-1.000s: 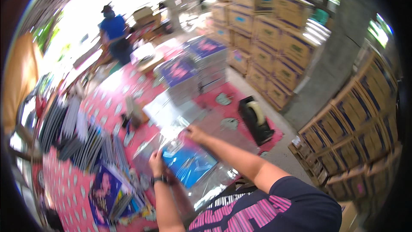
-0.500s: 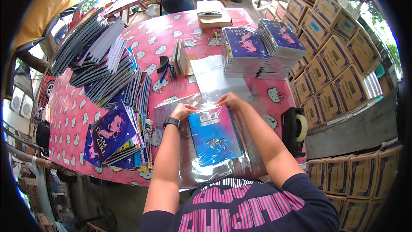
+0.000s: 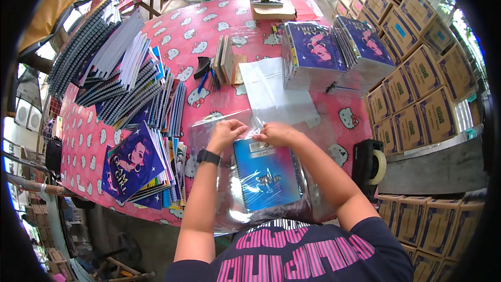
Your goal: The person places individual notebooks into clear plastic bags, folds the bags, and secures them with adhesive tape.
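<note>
Blue-pink spiral notebook (image 3: 269,180), pale printed label (image 3: 259,149), under clear plastic (image 3: 236,213) on pink surface (image 3: 88,141).
Right hand (image 3: 276,133) pinches plastic; left hand (image 3: 228,133) alongside, grip unclear. Lettered purple notebooks (image 3: 314,47) stacked beyond; printed cartons (image 3: 421,73) right.

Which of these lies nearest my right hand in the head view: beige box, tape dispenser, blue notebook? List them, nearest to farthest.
From the right hand:
1. Blue notebook: just on the body's side of the hand.
2. Tape dispenser: off to the right, by the pink table's edge.
3. Beige box: straight ahead, toward the far edge.
</note>
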Demonstrator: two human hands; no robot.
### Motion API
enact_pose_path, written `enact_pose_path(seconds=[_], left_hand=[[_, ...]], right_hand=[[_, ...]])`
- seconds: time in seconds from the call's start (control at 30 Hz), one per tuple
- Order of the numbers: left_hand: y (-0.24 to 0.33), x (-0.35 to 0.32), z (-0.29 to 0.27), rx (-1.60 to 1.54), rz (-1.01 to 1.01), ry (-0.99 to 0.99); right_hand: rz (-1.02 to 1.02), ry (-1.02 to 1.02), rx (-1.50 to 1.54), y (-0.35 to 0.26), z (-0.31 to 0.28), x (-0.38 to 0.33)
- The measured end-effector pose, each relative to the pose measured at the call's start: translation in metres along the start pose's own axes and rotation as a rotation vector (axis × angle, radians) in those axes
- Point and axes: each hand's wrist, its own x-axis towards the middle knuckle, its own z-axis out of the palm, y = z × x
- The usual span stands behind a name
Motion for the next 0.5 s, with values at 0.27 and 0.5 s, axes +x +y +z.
enact_pose_path(seconds=[0.27, 0.5], left_hand=[[-0.001, -0.034, 0.01, -0.127, 0.058, -0.146], [-0.014, -0.022, 0.014, -0.091, 0.056, -0.107]], right_hand=[[-0.008, 0.124, 0.076, -0.001, 0.003, -0.014], [0.101, 0.401, 0.106, 0.014, -0.008, 0.031]])
